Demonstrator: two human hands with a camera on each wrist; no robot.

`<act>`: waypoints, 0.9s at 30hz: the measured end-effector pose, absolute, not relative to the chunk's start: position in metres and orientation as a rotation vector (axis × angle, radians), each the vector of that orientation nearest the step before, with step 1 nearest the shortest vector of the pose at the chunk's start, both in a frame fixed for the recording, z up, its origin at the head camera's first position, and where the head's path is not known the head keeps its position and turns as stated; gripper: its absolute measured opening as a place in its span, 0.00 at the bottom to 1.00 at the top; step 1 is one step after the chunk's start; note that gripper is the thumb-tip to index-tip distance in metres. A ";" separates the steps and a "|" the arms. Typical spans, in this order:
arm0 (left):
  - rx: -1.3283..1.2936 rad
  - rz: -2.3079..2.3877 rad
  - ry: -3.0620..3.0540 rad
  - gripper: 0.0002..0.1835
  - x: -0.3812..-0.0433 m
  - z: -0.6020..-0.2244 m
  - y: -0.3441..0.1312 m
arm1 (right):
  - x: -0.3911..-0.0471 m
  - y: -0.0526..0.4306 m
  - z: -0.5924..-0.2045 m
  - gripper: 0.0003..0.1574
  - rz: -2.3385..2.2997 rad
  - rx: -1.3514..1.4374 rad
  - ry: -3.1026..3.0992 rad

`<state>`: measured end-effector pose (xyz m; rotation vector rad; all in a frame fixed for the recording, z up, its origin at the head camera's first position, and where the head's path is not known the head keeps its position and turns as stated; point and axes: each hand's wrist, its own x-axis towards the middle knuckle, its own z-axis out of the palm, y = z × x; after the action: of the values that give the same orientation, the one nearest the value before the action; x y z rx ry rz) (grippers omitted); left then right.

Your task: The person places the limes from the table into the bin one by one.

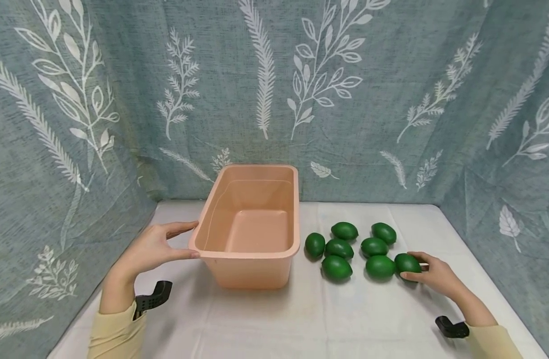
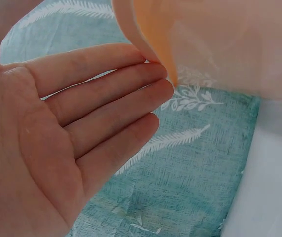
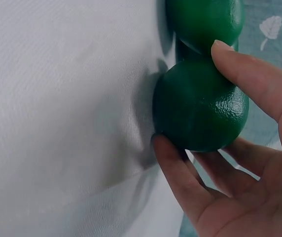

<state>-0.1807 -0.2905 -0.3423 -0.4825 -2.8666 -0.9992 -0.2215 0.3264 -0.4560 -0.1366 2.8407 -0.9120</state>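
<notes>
A peach-coloured plastic bin (image 1: 256, 271) stands on the white cloth at the middle left. My left hand (image 1: 155, 247) is at its near left rim, thumb and fingertips touching the rim from outside. In the left wrist view the fingers (image 2: 104, 86) are straight and side by side against the bin (image 2: 220, 44). On the right, my right hand (image 1: 440, 276) holds the rightmost green lime (image 1: 407, 267), thumb on one side and fingers on the other. The right wrist view shows that lime (image 3: 200, 108) between thumb and fingers, low over the cloth, with another lime (image 3: 207, 22) right beside it.
Several more glossy green limes lie in a loose group between bin and right hand, among them a lime (image 1: 380, 268) next to the held one and a lime (image 1: 314, 245) nearest the bin. A blue-green leaf-patterned curtain (image 1: 238, 99) encloses the white-covered table (image 1: 265, 324) at the back and sides.
</notes>
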 end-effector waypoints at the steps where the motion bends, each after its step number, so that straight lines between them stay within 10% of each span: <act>1: -0.478 -0.997 -2.870 0.38 -0.181 -0.342 -0.290 | -0.222 0.327 -0.456 0.53 -0.913 -0.132 2.840; 27: -0.473 -1.041 -2.872 0.38 -0.180 -0.341 -0.290 | -0.234 0.301 -0.405 0.53 -1.014 -0.191 2.890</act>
<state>-0.1798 -0.2899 -0.3413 -0.4729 -2.8725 -1.0410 -0.2336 0.3014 -0.4048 -0.1909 2.8895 -1.0139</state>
